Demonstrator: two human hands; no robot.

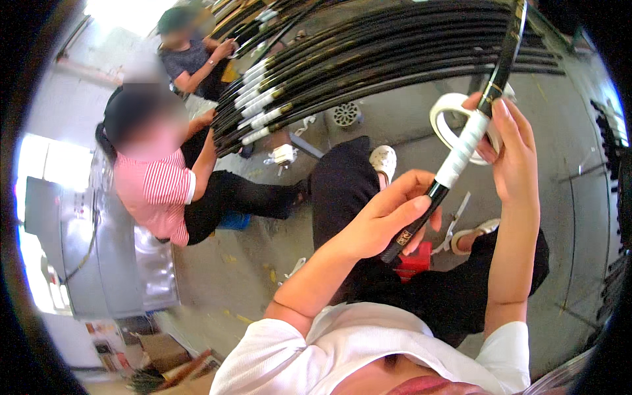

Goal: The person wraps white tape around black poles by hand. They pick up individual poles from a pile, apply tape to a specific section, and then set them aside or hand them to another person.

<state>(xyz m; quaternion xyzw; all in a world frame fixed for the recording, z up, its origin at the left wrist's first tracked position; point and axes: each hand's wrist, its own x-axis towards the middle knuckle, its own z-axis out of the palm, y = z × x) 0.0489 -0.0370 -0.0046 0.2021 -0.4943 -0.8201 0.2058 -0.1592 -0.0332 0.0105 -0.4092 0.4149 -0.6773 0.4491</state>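
Note:
A glossy black fishing rod (505, 62) with gold rings runs diagonally in front of me, its butt end low and to the left. My left hand (398, 210) is closed round the rod near that end. A white wrap (462, 151) covers the stretch between my two hands. Higher up, my right hand (515, 148) pinches the rod just at the top of the wrap, thumb and fingers on it. A roll of white tape (439, 125) hangs at the right hand's fingers, behind the rod; part of it is hidden by the rod and hand.
Beyond my knees lies a rack of black rods (368, 66), several with white wraps (253, 99). A person in a striped top (158, 184) sits at left, another person (191, 66) farther back. On the floor are a red stool (415, 260) and white strips (454, 224).

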